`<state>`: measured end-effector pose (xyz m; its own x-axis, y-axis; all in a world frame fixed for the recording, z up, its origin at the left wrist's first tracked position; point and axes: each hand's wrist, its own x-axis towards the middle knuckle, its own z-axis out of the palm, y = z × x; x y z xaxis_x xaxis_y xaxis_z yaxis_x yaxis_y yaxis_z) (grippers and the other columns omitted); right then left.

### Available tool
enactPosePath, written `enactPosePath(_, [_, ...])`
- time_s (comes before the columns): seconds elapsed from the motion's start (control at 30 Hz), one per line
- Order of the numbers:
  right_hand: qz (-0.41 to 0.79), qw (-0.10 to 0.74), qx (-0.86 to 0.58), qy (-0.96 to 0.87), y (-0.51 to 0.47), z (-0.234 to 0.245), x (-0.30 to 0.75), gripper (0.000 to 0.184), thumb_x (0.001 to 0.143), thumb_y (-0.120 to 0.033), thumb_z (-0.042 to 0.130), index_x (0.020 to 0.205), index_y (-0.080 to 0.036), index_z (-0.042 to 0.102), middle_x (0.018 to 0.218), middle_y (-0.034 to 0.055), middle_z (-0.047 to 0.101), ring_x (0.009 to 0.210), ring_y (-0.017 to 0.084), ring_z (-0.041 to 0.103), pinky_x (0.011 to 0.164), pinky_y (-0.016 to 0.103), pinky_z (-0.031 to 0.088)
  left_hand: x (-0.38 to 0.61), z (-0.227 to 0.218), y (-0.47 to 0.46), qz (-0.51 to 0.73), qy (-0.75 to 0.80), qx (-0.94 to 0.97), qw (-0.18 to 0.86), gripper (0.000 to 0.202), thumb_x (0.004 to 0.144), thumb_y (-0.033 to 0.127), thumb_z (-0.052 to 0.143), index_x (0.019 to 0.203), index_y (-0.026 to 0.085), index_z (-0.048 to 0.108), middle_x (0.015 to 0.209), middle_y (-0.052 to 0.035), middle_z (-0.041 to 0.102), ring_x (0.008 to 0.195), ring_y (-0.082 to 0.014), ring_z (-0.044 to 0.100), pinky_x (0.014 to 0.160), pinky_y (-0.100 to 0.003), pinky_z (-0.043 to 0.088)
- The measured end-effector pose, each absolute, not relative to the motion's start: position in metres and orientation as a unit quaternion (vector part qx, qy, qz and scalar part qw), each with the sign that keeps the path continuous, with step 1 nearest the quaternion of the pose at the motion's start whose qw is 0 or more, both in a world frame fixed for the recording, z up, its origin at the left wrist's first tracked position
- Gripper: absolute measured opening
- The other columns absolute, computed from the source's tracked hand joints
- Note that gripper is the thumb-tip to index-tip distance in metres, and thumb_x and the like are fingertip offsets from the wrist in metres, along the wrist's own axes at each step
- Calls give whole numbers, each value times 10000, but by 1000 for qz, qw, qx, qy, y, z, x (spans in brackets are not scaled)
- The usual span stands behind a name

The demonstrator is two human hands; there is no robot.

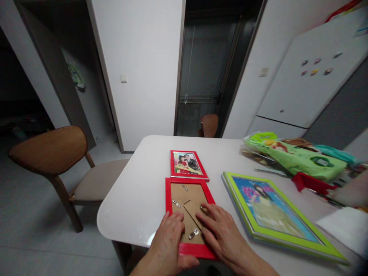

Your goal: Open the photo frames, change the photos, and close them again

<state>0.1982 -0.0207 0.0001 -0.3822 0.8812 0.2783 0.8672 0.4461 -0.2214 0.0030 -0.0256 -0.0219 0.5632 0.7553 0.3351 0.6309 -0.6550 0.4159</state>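
Note:
A red picture frame (197, 251) lies face down on the table, with its brown backing board (184, 191) showing. Small metal clips (193, 233) sit around the board's edge, and an angled slit runs across its middle. My left hand (169, 243) grips the lower left of the frame, fingers on its left side and thumb at the near edge. On the right side, my right hand (222, 232) rests with fingers spread over the board, the index finger by a clip partly hidden under it. Just beyond lies a second red frame (188, 165), face up, holding a photo of a couple.
A large green-framed picture (273, 207) lies to the right on the white table (135, 199). Behind it are a green plastic package (301, 157) and a red object (312, 184). A wooden chair (51, 149) stands at the left, and a refrigerator (310, 84) at the right.

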Motion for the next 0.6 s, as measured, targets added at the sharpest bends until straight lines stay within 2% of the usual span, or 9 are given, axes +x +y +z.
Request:
enactPosePath(0.17, [87,145,-437,-883,-41,12,185,276,778,-272,410,1008,-314,556,1141,40,486,1049,224,392,860,411,332,2,-20,-25,259,381,877,138,688,523,452,698,1056,110,428,1147,-202,491,1084,-318,433,907,-548,315])
enactPosePath(0.3, [105,144,-424,-888,-45,17,189,273,791,-272,395,1008,-313,556,1152,40,476,1056,220,381,869,406,320,3,-18,-25,246,399,870,155,697,451,418,745,1007,109,459,1149,-201,489,1083,-316,433,921,-531,305])
enactPosePath(0.43, [132,164,-439,-874,-36,19,184,289,807,-254,360,1035,-272,538,1082,55,502,996,196,413,843,366,341,3,-19,-26,251,411,862,161,606,426,408,756,906,136,505,1153,-175,496,1084,-303,434,937,-511,288])
enactPosePath(0.6, [125,196,-481,-845,0,16,158,306,797,-187,340,1030,-204,538,986,76,524,903,182,440,789,329,350,3,-18,-26,257,410,859,168,638,462,437,729,975,135,501,1146,-171,505,1088,-299,433,931,-514,284])
